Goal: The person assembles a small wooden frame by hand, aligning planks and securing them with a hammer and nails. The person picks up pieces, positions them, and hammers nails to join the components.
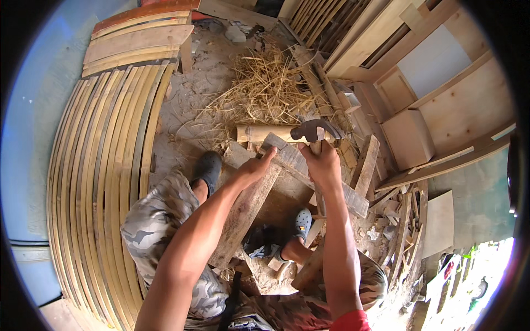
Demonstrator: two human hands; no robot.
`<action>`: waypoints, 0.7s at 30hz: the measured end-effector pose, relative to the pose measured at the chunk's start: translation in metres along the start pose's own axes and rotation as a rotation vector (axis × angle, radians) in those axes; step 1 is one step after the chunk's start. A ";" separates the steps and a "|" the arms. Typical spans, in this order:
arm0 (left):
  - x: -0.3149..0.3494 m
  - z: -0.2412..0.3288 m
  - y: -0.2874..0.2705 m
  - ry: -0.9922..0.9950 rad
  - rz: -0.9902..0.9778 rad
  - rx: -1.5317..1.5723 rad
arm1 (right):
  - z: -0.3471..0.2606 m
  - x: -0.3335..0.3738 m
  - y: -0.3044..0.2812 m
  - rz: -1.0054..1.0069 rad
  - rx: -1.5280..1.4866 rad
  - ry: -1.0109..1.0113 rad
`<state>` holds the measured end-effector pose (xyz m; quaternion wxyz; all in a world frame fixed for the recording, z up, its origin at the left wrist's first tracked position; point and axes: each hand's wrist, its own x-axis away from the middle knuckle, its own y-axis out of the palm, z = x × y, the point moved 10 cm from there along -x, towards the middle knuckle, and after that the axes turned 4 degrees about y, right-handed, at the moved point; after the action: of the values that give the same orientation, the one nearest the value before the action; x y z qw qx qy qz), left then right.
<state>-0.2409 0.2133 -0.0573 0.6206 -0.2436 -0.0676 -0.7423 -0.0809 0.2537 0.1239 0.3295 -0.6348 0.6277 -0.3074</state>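
My right hand (pixel 322 165) is wrapped round the handle of a claw hammer (pixel 309 130), its dark metal head raised above the wood. With fingers closed and thumb uppermost, my left hand (pixel 257 167) grips the weathered plank (pixel 295 162) near its upper left end. That plank slants down to the right, passing under the hammer and my right hand. A second rough board (pixel 245 218) meets it near my left hand and runs down between my legs. Whether my left fingers also hold a nail cannot be made out.
A bamboo slat bench (pixel 105 182) stands along the left. Ahead lie a heap of straw-like shavings (pixel 270 85) and a bamboo pole (pixel 259 133). Wooden panels and a shelf frame (pixel 408 138) line the right, above scrap wood (pixel 406 231). My clog-covered feet (pixel 207 171) flank the boards.
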 end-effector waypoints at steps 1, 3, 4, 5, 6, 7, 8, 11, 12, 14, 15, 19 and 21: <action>0.004 0.004 0.002 -0.024 -0.023 -0.024 | 0.011 -0.002 0.000 0.081 0.032 -0.071; 0.008 0.006 -0.004 0.000 0.003 -0.069 | 0.001 0.005 -0.003 0.278 0.003 -0.356; 0.005 -0.001 -0.008 0.009 0.028 -0.057 | 0.005 0.001 0.007 0.251 -0.002 -0.340; 0.005 0.000 -0.007 0.022 0.036 -0.046 | 0.011 -0.003 0.013 0.231 0.001 -0.317; 0.004 -0.001 -0.006 0.011 0.031 -0.039 | 0.034 -0.013 0.030 0.092 0.024 -0.126; 0.005 0.003 -0.008 0.002 0.028 -0.038 | 0.040 -0.020 0.034 0.072 0.017 -0.070; 0.005 0.007 -0.010 -0.006 0.025 -0.036 | 0.050 -0.019 0.039 0.045 0.018 -0.003; 0.006 0.007 -0.007 -0.052 -0.052 -0.052 | 0.062 -0.019 0.043 0.015 -0.042 0.074; 0.007 0.006 -0.007 -0.056 -0.044 -0.028 | 0.063 -0.019 0.045 0.003 -0.071 0.075; 0.007 0.006 -0.005 -0.057 -0.035 0.018 | 0.062 -0.019 0.046 -0.031 -0.122 0.059; 0.006 0.007 -0.002 -0.056 -0.054 0.031 | 0.062 -0.018 0.044 -0.021 -0.052 0.040; 0.012 0.020 -0.004 0.015 -0.090 0.086 | 0.046 -0.012 0.045 -0.049 0.023 0.002; 0.012 0.028 -0.004 0.043 -0.075 0.115 | 0.047 -0.017 0.043 -0.059 0.034 0.023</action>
<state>-0.2386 0.2151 -0.0263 0.6065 -0.1887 -0.1057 -0.7651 -0.0689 0.2720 0.0611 0.3237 -0.6437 0.6072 -0.3350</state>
